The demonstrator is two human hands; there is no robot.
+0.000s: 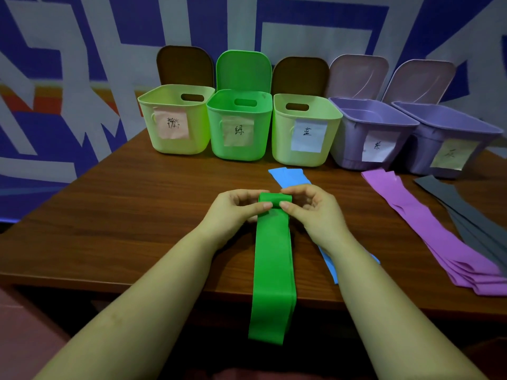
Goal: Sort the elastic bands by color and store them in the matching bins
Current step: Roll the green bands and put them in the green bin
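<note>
A long green elastic band [273, 270] lies along the middle of the wooden table [123, 215] and hangs over its near edge. Its far end is curled into a small roll. My left hand [233, 209] and my right hand [310, 207] both pinch that roll, thumbs meeting on top. A blue band [288, 176] lies under my right hand. Purple bands [439, 237] and grey bands [472, 215] lie at the right. Behind stand open bins: a pale green one with a pink label [175, 119], a bright green one [238, 124] and a pale green one with a blue label [304, 130].
Two purple bins [370, 133] [444, 141] stand at the back right, each with a paper label. All bin lids lean open against the blue and white wall. The table's left half is bare wood.
</note>
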